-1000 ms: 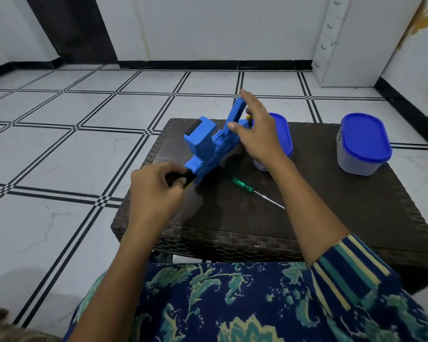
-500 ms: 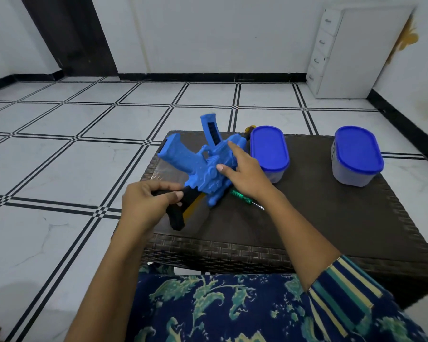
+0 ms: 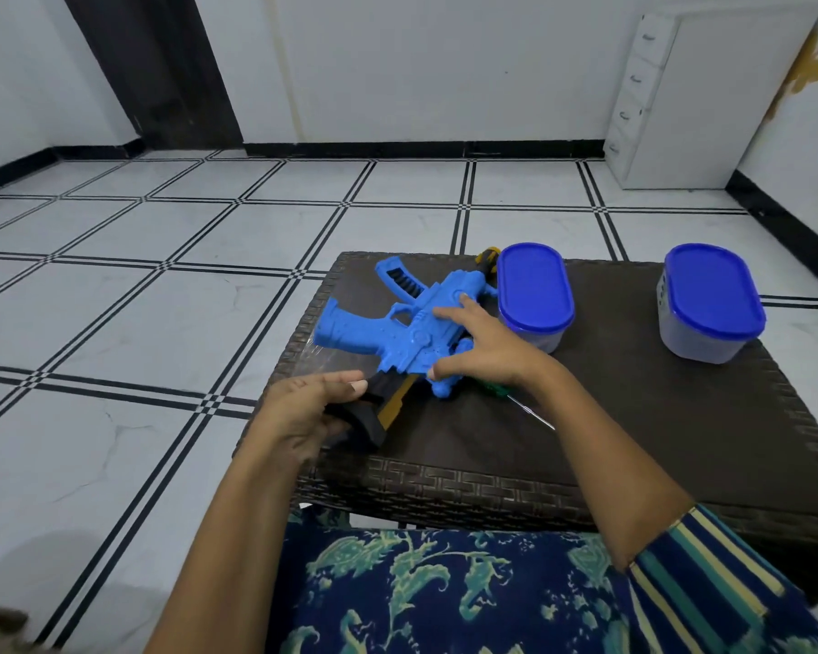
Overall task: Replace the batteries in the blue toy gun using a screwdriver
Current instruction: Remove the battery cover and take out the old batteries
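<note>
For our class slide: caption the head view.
Left hand and right hand rest on the blue toy gun lying on a wicker table, green screwdriver alongside.

Gun (image 3: 397,332) went from raised and tilted to lying flat on table (image 3: 633,417). Left hand (image 3: 303,413) loosened its grip on the stock, fingers now straight. Right hand (image 3: 492,346) fingers spread on the body, palm now covering the screwdriver (image 3: 534,415) handle.

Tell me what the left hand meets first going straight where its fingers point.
Probably the body of the blue plastic toy gun, right ahead of the left hand, whose fingers lie on its black stock.
</note>
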{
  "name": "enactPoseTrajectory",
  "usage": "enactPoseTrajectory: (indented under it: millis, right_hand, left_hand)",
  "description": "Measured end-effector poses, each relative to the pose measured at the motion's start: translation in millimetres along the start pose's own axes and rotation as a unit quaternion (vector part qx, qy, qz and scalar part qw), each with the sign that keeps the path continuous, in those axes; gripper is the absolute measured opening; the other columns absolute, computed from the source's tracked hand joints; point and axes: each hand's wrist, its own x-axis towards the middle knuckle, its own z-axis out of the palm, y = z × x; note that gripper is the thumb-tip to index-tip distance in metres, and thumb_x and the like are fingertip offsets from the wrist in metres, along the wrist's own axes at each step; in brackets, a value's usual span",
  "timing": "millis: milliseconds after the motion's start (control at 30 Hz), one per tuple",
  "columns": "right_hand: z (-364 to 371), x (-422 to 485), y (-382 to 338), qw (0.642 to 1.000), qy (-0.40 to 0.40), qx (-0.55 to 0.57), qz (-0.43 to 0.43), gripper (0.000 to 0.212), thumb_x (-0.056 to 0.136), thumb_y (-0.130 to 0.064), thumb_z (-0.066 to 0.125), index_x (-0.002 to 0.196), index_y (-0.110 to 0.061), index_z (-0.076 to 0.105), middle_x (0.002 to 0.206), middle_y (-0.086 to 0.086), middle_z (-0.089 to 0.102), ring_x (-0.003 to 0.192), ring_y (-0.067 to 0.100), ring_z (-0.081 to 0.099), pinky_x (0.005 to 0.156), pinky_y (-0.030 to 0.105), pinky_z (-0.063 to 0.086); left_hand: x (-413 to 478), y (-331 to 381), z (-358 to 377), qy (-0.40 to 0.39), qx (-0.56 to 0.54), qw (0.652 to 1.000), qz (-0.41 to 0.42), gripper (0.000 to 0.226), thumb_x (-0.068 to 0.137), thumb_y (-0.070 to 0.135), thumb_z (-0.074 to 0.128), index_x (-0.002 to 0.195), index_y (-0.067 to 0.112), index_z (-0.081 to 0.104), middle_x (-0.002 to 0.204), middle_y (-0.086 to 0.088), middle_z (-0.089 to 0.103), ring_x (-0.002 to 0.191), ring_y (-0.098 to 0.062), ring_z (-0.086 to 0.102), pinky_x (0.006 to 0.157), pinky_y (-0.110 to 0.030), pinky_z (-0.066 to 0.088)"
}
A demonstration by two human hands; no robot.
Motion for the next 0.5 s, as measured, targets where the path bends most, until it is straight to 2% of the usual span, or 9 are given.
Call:
enactPoseTrajectory:
  millis: [133,233,300,367,500]
  right_hand:
    - [-1.1,-3.6,0.6,0.997,-0.058,-0.054,0.002,0.111,0.066,-0.037,0.087,0.153,-0.041,0.018,0.163,-0.007,-0.017,0.150,0.023,-0.011,0.119,0.053,0.014]
    - [6.3,-4.4,-1.7,0.994,-0.043,-0.100,-0.004,0.117,0.064,-0.039,0.089,0.153,-0.043,0.014,0.162,-0.004,-0.021,0.149,0.027,-0.019,0.117,0.056,0.011]
    - [9.1,-3.0,-4.0,0.995,-0.004,-0.103,-0.013,0.109,0.067,-0.036,0.088,0.152,-0.041,0.022,0.163,-0.002,-0.014,0.149,0.030,-0.017,0.117,0.057,0.013]
    - [9.7,-1.1,-5.5,0.994,0.032,-0.099,-0.022,0.096,0.070,-0.032,0.085,0.150,-0.038,0.032,0.164,0.000,-0.005,0.150,0.032,-0.010,0.117,0.055,0.016]
    - [9.4,1.6,-6.3,0.989,0.079,-0.120,-0.037,0.081,0.074,-0.030,0.080,0.145,-0.036,0.043,0.162,0.003,0.015,0.147,0.033,0.012,0.116,0.050,0.023]
  left_hand:
    - [3.8,-1.9,1.1,-0.022,-0.066,0.997,-0.042,0.016,0.082,-0.008,0.061,0.091,0.001,0.070,0.092,-0.014,0.071,0.089,-0.026,0.067,0.062,-0.036,0.060]
    - [3.3,-2.4,4.4,-0.033,-0.096,0.992,-0.075,0.014,0.085,-0.006,0.059,0.090,0.002,0.068,0.091,-0.012,0.070,0.086,-0.023,0.066,0.054,-0.033,0.060]
    - [1.8,-2.6,7.2,-0.039,-0.111,0.988,-0.097,0.012,0.087,-0.005,0.058,0.090,0.001,0.068,0.083,-0.011,0.071,0.082,-0.021,0.065,0.049,-0.033,0.059]
    - [-0.9,-2.5,10.4,-0.056,-0.135,0.982,-0.116,0.012,0.088,-0.005,0.057,0.093,-0.002,0.067,0.085,-0.013,0.072,0.082,-0.024,0.068,0.054,-0.038,0.061]
    - [-5.1,-0.9,12.1,-0.064,-0.159,0.977,-0.127,0.014,0.088,-0.007,0.056,0.096,-0.004,0.067,0.088,-0.017,0.072,0.081,-0.027,0.069,0.056,-0.042,0.061]
